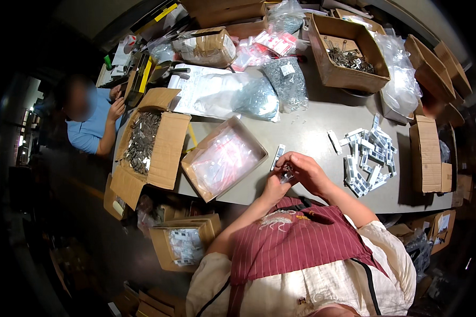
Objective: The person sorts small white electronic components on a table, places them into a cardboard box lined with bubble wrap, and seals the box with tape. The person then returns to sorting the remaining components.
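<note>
My left hand [274, 187] and my right hand [311, 175] meet close in front of my apron at the table's near edge. Between their closed fingers is a small clear plastic bag [286, 176], shiny and crinkled, with dark bits in it that are too small to name. My fingers partly hide it. Just beyond my left hand lies a single slim white-and-grey part [278, 157]. To the left stands an open carton [254, 132] of flat clear bags with red edges. A loose pile of similar white-and-grey parts [373, 153] spreads out to the right.
An open carton of metal pieces [166, 145] stands at the left, another box of metal parts [349, 76] at the back right. Bags of small hardware [286, 84] lie at the back. Below the table edge is a box of packed bags [211, 232]. A person in blue [87, 132] sits at far left.
</note>
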A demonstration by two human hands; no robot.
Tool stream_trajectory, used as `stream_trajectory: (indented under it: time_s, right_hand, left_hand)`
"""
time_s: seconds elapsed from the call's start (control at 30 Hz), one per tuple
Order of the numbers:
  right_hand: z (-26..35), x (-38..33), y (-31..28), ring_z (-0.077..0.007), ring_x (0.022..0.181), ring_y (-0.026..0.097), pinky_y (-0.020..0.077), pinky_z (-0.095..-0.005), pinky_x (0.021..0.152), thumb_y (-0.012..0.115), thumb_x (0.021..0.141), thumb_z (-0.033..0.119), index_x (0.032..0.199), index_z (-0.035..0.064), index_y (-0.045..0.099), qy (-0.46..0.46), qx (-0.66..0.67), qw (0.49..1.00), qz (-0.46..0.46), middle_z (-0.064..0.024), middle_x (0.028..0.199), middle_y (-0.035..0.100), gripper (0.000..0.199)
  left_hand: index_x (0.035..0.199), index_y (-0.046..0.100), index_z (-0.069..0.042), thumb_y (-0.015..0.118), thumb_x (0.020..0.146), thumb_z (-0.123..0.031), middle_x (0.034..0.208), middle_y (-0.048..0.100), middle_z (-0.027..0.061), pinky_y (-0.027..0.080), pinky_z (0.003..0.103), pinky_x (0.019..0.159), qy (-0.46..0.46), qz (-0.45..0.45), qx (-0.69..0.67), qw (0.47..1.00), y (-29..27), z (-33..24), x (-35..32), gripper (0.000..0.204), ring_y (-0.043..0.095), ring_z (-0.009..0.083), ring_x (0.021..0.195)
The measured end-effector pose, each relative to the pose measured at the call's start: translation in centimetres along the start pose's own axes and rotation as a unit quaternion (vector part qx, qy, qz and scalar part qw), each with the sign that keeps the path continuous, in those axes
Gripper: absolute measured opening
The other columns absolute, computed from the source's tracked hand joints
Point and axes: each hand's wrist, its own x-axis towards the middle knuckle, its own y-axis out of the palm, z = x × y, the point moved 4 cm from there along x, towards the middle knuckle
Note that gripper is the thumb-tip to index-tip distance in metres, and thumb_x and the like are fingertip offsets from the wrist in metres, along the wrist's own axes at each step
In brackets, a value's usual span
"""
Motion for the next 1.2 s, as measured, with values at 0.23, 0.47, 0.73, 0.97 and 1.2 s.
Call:
stream_trajectory:
  time_s: [0.23,0.47,0.73,0.97,1.2]
  right_hand:
    - [0.4,-0.9,0.7,-0.0244,0.113,0.065,0.0377,-0.0381,0.114,0.058,0.096,0.039,0.115,-0.0035,0.063,0.009,0.011,1.0,0.004,-0.0184,0.121,0.067,0.047]
    - [3.2,-1.7,-1.1,-0.0396,0.137,0.045,0.0154,-0.0649,0.12,0.07,0.07,0.013,0.099,0.0054,0.069,-0.276,-0.562,0.774,0.088,-0.0146,0.135,0.059,0.03]
    - [0.5,-2.6,-3.8,-0.0329,0.111,0.063,0.0352,-0.052,0.118,0.071,0.085,0.004,0.098,0.0015,0.066,-0.229,-0.59,0.774,0.016,-0.0134,0.111,0.067,0.014]
    - [-0.4,-2.6,-5.1,-0.032,0.095,0.066,0.0524,-0.0418,0.088,0.074,0.085,0.007,0.096,0.0014,0.065,-0.256,-0.585,0.765,-0.091,-0.0134,0.094,0.068,0.015]
    - [-0.2,-2.2,-3.6,-0.0407,0.104,0.058,0.0465,-0.0462,0.095,0.071,0.083,0.01,0.107,0.002,0.062,-0.25,-0.558,0.787,-0.083,-0.0191,0.106,0.063,0.027]
  left_hand:
    - [0.118,0.063,-0.004,0.071,0.086,0.006,0.112,0.066,0.0031,0.052,0.028,0.09,0.024,0.047,-0.083,0.995,0.2,4.1,0.7,0.035,0.063,0.0137,0.103]
    - [0.114,0.057,0.0,0.069,0.083,-0.001,0.106,0.063,0.0052,0.049,0.031,0.092,-0.052,0.1,-0.027,0.993,-0.8,2.1,0.3,0.033,0.06,0.0148,0.104]
    - [0.123,0.067,0.002,0.072,0.09,-0.01,0.103,0.074,0.0081,0.054,0.029,0.082,-0.063,0.009,0.054,0.997,-2.1,1.5,-0.2,0.036,0.066,0.0109,0.09]
    - [0.114,0.07,0.002,0.067,0.094,-0.006,0.097,0.074,0.006,0.054,0.025,0.077,0.033,-0.094,-0.014,0.995,-2.9,-0.4,-0.4,0.022,0.067,0.0087,0.086]
    - [0.098,0.065,0.002,0.062,0.095,-0.004,0.089,0.07,0.01,0.053,0.031,0.071,0.064,-0.135,0.114,0.982,-3.1,-0.8,-0.3,0.007,0.068,0.0172,0.079]
